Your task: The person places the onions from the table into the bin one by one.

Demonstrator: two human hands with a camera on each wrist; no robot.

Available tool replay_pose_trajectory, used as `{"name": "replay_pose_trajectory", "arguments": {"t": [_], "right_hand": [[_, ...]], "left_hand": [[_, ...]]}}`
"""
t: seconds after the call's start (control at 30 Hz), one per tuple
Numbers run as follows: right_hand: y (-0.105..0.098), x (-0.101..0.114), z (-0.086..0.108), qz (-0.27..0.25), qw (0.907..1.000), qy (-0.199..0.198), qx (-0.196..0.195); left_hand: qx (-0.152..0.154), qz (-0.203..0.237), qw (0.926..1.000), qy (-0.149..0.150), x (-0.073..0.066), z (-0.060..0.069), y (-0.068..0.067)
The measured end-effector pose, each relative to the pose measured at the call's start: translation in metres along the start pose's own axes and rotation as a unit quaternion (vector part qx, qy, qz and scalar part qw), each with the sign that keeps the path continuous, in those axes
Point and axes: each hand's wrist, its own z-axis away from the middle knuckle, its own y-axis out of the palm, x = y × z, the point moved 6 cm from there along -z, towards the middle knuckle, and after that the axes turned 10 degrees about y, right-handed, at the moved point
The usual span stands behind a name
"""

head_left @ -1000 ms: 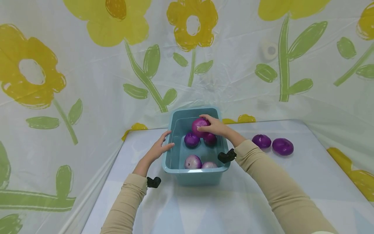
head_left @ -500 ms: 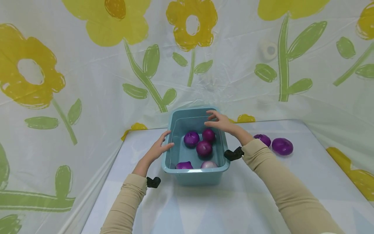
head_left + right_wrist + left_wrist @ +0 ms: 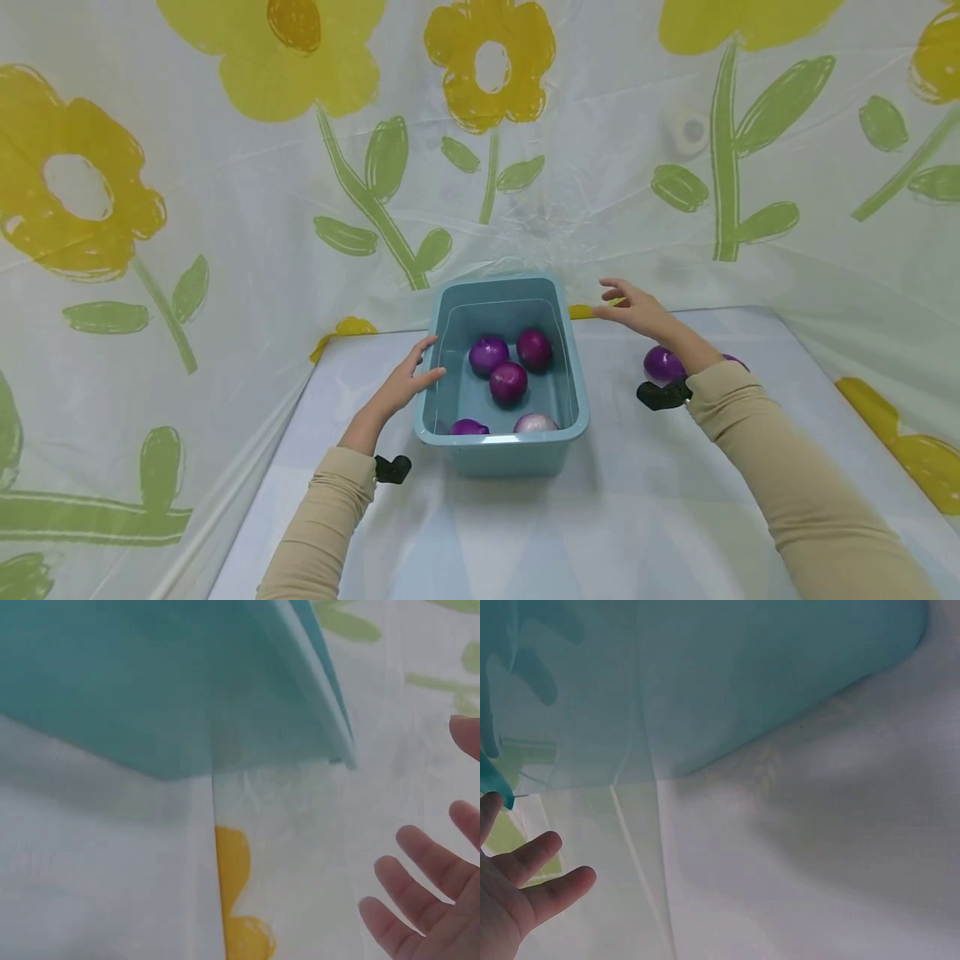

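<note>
A blue-green plastic tub [image 3: 502,440] holds several purple onions, among them a dark one [image 3: 508,383] in the middle and a paler one [image 3: 536,423] partly hidden by the front rim. My left hand [image 3: 400,388] is at the tub's left rim, fingers spread; in the left wrist view the fingers [image 3: 559,894] show beside the tub wall. To the right of the tub, my right hand [image 3: 639,313] is in the air with nothing in it, its fingers [image 3: 420,907] apart. Under the right forearm lies an onion [image 3: 662,364]; another [image 3: 735,361] is mostly hidden by the sleeve.
The tub stands on a table with a white and pale blue cover [image 3: 480,533]. Behind it hangs a white curtain [image 3: 585,183] printed with yellow flowers. Each wrist wears a black camera mount, such as the right one [image 3: 663,395].
My right hand has released an onion inside the tub and moved out to the right, past the rim. Onions in the tub have rolled and shifted. The left hand stays in place.
</note>
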Motion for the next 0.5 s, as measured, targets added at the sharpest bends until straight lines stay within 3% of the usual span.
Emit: {"name": "replay_pose_trajectory", "arguments": {"t": [0.27, 0.5], "right_hand": [[-0.037, -0.044, 0.018, -0.004, 0.9991, 0.037, -0.018], [-0.063, -0.089, 0.032, 0.009, 0.9955, 0.073, -0.059]], "left_hand": [[0.003, 0.008, 1.0000, -0.002, 0.003, 0.000, 0.001], [0.001, 0.006, 1.0000, 0.001, 0.001, 0.000, 0.000]]}}
